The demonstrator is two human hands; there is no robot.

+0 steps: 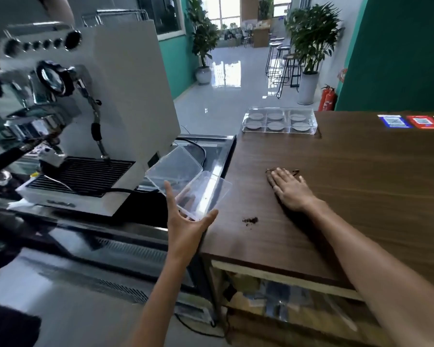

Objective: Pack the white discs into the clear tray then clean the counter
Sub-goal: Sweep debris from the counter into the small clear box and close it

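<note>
Honestly, no writing could be read: the blue, red and green stickers at the far right of the tabletop were too blurred. The clear tray sat at the tabletop's far edge, its long axis running left to right, with six white discs lying flat in its compartments. My right hand lay flat, palm down, fingers pointing away from me, its grip open over a brown smear. A small clump of dark grounds lay nearer, just beside the tabletop's left edge. My left hand gripped a clear lid by its near edge, tilted, at that edge beside the coffee machine.
</note>
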